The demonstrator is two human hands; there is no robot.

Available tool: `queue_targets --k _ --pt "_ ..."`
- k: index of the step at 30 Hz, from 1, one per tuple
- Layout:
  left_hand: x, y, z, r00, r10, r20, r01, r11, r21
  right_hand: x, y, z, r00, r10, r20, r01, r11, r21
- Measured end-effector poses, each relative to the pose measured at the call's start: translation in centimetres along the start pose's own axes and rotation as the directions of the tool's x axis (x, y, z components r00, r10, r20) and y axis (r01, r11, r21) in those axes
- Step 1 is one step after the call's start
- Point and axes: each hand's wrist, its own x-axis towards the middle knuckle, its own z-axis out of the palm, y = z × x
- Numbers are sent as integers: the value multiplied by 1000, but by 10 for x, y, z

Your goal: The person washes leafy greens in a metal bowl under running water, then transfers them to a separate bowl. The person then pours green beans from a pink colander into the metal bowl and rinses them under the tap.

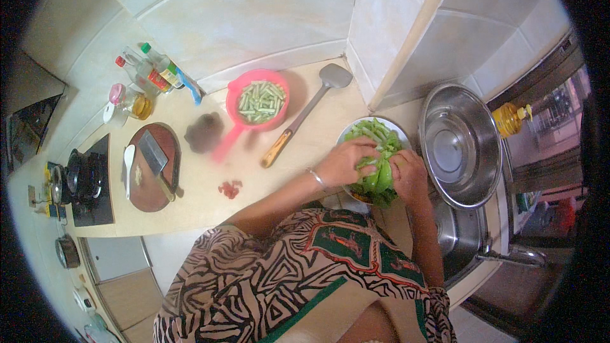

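Green leafy vegetables [379, 176] are heaped in a white bowl or plate [406, 134] at the counter's near right part. My left hand [350, 161] lies on the left side of the heap, its fingers curled over the leaves. From the right, my right hand [409, 176] grips leaves with bent fingers, close to the left hand. Part of the dish is hidden under the leaves and hands. A large stainless steel basin [460, 147] stands tilted just right of my right hand. The spatula [305, 112] with a wooden handle lies left of the dish.
A pink strainer or ladle-like container [233, 100] holds cut green beans. Farther left, a cleaver [152, 152] and a white spoon [128, 171] rest on a round board [155, 200]. Small red pieces [230, 189] lie on the counter. Bottles [162, 69] stand by the wall; a sink [452, 233] is at right.
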Motion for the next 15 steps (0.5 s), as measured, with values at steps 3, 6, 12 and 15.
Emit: queue_targets --k 3,6,12,15 --pt "-14 -23 -30 963 -268 25 258 894 -366 -2 -1 -4 977 186 -106 -160 963 215" --pt "-38 -61 -79 888 -394 -237 318 898 -303 -4 4 -8 956 279 87 -289 862 417" --pt "-116 -134 -172 704 -514 -490 578 815 -23 -12 10 -17 964 267 10 -254 902 350" --pt "-153 -146 -186 603 -682 -414 783 605 145 -12 8 -21 939 315 139 -339 775 533"
